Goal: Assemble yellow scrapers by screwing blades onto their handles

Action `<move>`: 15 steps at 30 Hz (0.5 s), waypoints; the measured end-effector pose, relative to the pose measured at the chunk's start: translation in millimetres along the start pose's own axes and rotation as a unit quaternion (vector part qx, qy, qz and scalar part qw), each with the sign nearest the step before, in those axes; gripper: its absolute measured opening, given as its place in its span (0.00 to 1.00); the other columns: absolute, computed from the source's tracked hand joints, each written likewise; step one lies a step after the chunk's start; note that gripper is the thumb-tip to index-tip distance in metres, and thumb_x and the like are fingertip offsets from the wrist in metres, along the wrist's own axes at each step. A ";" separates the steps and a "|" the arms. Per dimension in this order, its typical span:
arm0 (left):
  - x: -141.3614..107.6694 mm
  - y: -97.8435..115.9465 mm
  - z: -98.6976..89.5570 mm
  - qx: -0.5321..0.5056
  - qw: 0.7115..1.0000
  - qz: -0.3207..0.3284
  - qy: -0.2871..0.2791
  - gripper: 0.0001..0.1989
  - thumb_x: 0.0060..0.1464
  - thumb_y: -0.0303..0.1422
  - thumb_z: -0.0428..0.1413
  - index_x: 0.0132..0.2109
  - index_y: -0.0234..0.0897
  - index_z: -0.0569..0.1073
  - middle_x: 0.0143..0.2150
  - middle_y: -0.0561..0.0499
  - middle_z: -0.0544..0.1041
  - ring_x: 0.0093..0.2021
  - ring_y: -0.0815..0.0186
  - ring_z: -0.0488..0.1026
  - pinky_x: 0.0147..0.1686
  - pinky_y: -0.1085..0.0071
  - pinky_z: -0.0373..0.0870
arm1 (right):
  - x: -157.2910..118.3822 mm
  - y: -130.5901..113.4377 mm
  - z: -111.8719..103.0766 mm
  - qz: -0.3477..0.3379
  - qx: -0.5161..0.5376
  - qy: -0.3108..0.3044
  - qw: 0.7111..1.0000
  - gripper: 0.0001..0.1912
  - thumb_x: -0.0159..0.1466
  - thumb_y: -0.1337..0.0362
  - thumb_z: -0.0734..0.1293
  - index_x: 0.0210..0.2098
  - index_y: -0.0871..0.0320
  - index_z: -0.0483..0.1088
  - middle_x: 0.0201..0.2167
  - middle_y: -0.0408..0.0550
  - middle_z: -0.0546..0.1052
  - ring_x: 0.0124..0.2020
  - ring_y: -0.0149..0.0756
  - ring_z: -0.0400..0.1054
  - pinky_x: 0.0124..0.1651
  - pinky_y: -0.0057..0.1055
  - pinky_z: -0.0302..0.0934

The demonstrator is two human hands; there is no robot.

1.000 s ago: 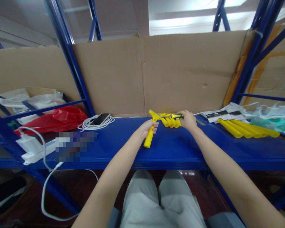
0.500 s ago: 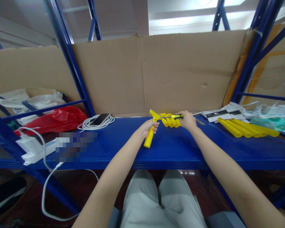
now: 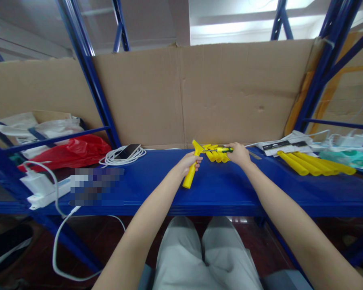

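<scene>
My left hand is closed round the handle of a yellow scraper, whose wider head points up and away from me. In my right hand is a screwdriver with a yellow and dark handle, lying nearly level. Its shaft points left and its tip meets the scraper's head, though the exact contact is too small to make out. Just behind the screwdriver, several yellow scrapers lie side by side on the blue shelf.
Several yellow tubes lie at the right, by a white packet and a green plastic bag. Leftward are a phone on a coiled white cable, a red bag and a power strip. Cardboard stands behind.
Hardly anything differs. The scraper's head has tilted slightly to the right, and the screwdriver has shifted a touch lower against it. Both hands keep their hold.
</scene>
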State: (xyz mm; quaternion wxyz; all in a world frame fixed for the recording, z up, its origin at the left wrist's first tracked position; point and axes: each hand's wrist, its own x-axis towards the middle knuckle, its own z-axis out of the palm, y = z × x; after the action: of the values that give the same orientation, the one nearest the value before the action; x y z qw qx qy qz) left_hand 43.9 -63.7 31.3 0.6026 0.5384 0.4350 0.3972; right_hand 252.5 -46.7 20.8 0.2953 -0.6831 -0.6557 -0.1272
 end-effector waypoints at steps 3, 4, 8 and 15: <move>0.5 -0.7 -0.3 0.005 1.000 0.007 0.010 0.10 0.52 0.18 0.48 0.31 0.38 0.58 0.17 0.62 0.59 0.11 0.77 0.54 0.13 0.81 0.50 | 0.0 -1.4 -1.8 0.003 0.000 -0.015 1.000 0.22 0.54 0.70 0.62 0.47 0.54 0.75 0.42 0.52 0.76 0.45 0.45 0.69 0.44 0.35 0.62; 0.7 -0.9 -0.4 0.005 1.000 0.008 0.014 0.10 0.52 0.18 0.48 0.31 0.38 0.59 0.17 0.62 0.59 0.11 0.78 0.54 0.13 0.81 0.50 | 0.1 -1.5 -2.1 0.002 0.000 -0.018 1.000 0.22 0.54 0.70 0.62 0.47 0.55 0.75 0.42 0.52 0.76 0.45 0.45 0.69 0.45 0.35 0.62; 1.9 -1.6 -1.2 0.011 0.999 0.007 0.034 0.10 0.52 0.18 0.49 0.31 0.38 0.59 0.17 0.62 0.58 0.11 0.78 0.54 0.14 0.81 0.49 | 2.8 1.5 0.4 -0.031 0.017 -0.013 0.999 0.21 0.53 0.70 0.62 0.44 0.56 0.76 0.42 0.52 0.77 0.43 0.43 0.70 0.47 0.34 0.61; 5.8 -2.9 -4.3 0.013 0.997 -0.001 0.071 0.10 0.50 0.18 0.51 0.31 0.38 0.60 0.17 0.62 0.59 0.11 0.78 0.54 0.15 0.81 0.49 | 8.4 8.4 8.5 -0.085 0.141 0.018 0.986 0.19 0.50 0.72 0.63 0.41 0.59 0.72 0.39 0.50 0.76 0.40 0.40 0.69 0.45 0.34 0.62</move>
State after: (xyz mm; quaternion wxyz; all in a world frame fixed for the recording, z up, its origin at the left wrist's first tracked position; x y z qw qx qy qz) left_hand 41.6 -57.2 27.6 0.5638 0.5162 0.4824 0.4276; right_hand 259.8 -34.6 16.8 0.3889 -0.5736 -0.7174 -0.0707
